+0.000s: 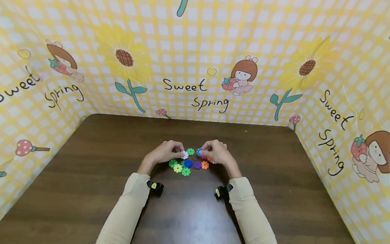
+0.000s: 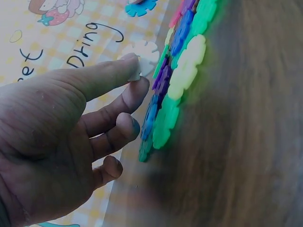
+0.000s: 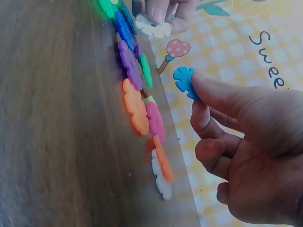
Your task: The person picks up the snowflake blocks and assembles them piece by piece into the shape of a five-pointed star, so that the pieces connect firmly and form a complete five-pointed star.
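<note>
Between thumb and index finger, my left hand (image 1: 167, 151) pinches a white notched flower-shaped disc (image 2: 146, 56), raised above the table. My right hand (image 1: 217, 152) pinches a blue notched disc (image 3: 184, 81) the same way, a short gap to the right of the white one. Below and between the hands lies a loose cluster of similar discs: a yellow-green disc (image 1: 177, 168), a green disc (image 1: 186, 171), a dark blue disc (image 1: 188, 163), a purple disc (image 1: 197, 164) and an orange disc (image 1: 205, 165). A pink disc (image 3: 155, 122) and a white disc (image 3: 161, 176) lie under the right hand.
The dark wooden table (image 1: 91, 189) meets a yellow checked cloth (image 1: 182, 51) at the back and on both sides. A black wrist camera (image 1: 156, 188) is strapped to the left wrist, another camera (image 1: 223, 191) to the right.
</note>
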Action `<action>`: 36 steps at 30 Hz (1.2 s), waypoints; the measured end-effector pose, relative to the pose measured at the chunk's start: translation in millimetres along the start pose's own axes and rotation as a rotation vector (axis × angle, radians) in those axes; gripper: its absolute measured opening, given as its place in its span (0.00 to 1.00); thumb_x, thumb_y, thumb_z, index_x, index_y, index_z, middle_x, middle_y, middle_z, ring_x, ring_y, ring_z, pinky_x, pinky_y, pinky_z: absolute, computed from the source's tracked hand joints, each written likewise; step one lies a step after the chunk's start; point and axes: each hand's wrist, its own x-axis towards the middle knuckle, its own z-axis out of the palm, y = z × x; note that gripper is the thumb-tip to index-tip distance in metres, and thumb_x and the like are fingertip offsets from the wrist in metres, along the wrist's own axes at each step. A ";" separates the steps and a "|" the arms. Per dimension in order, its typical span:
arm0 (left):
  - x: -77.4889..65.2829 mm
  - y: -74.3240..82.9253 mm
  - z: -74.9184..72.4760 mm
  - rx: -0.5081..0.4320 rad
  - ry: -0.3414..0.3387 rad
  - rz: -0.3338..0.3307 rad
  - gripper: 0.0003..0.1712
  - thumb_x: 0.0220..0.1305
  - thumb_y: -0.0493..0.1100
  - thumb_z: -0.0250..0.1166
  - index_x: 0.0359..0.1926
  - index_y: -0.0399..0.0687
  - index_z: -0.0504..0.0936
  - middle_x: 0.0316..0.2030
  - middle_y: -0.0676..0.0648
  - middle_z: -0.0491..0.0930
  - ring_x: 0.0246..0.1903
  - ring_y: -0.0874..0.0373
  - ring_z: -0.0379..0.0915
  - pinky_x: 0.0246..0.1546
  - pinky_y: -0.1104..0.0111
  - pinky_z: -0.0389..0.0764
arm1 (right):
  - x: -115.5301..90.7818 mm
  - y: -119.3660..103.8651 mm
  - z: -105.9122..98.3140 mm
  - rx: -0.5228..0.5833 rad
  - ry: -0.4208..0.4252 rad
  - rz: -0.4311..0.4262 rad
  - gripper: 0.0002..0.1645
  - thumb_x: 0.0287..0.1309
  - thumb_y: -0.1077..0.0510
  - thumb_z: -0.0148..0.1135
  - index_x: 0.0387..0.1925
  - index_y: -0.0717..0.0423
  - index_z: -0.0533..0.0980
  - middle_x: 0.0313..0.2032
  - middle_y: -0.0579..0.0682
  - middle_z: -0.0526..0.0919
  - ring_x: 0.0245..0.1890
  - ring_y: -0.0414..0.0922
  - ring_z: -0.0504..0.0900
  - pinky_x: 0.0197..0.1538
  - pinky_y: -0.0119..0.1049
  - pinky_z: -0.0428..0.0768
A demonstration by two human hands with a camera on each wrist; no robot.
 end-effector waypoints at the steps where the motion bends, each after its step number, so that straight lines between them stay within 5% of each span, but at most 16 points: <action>1: 1.1 1.4 -0.3 -0.008 -0.008 0.000 0.03 0.69 0.43 0.67 0.37 0.49 0.84 0.30 0.49 0.83 0.29 0.58 0.74 0.35 0.64 0.77 | 0.3 -0.7 -0.7 0.004 -0.005 -0.006 0.09 0.63 0.49 0.68 0.31 0.49 0.83 0.25 0.46 0.85 0.28 0.44 0.78 0.59 0.54 0.57; 20: 1.9 7.1 -5.2 -0.183 -0.026 0.006 0.06 0.71 0.42 0.64 0.42 0.44 0.82 0.31 0.50 0.85 0.34 0.51 0.81 0.38 0.63 0.80 | -2.4 -17.6 -1.4 0.025 -0.038 -0.152 0.07 0.64 0.51 0.68 0.32 0.49 0.82 0.25 0.55 0.83 0.22 0.43 0.77 0.53 0.51 0.58; 36: 1.6 9.7 -5.8 -0.248 -0.009 -0.008 0.07 0.72 0.42 0.63 0.42 0.42 0.82 0.30 0.47 0.85 0.28 0.50 0.76 0.30 0.65 0.78 | -5.1 -24.2 -2.4 0.002 -0.028 -0.165 0.06 0.63 0.52 0.68 0.32 0.47 0.83 0.25 0.56 0.84 0.22 0.42 0.77 0.52 0.49 0.56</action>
